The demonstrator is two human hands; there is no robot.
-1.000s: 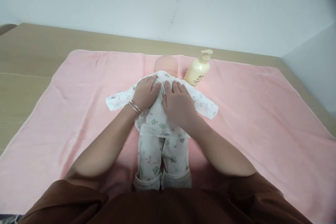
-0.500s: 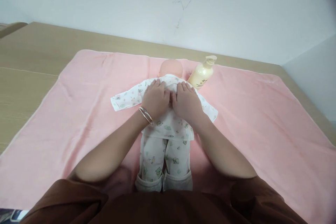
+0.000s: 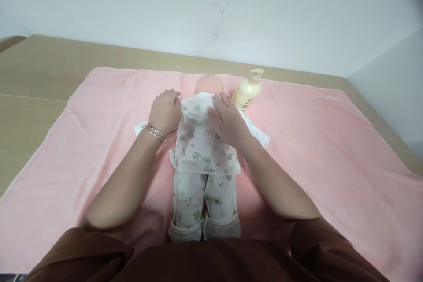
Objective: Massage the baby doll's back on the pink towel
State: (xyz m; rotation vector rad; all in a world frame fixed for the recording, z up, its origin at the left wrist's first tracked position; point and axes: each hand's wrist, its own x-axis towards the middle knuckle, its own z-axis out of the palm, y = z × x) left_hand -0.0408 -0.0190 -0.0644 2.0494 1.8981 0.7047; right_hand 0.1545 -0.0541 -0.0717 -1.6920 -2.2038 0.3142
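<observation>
1. The right hand (image 3: 229, 121) lies palm down and loosely spread on the upper part of a printed top (image 3: 205, 154), seemingly gripping nothing. The left hand (image 3: 165, 110) is out beside the shoulder, fingers bent above one sleeve (image 3: 141, 128); whether they pinch any fabric I cannot tell.

2. The doll (image 3: 209, 83) wearing that top lies on a pink cloth (image 3: 317, 154), its crown just beyond the right fingertips, its trousers (image 3: 188, 198) on the near side of both hands.

3. The top could ruck up or twist, I judge, if the left hand drags outward while the right only rests there.

4. A pump bottle (image 3: 246, 94) stands just past the right hand, on its outer side; a careless outward sweep could tip it, soft cloth being poor footing.

5. The bracelets (image 3: 155, 132) at the left wrist (thin, and rather loose-looking) could snag the sleeve if dragged across it.

6. Half a second ago both hands sit close together high on the top, thumbs nearly meeting; now the left is off to its outer side, and a broad strip of print shows between them.
</observation>
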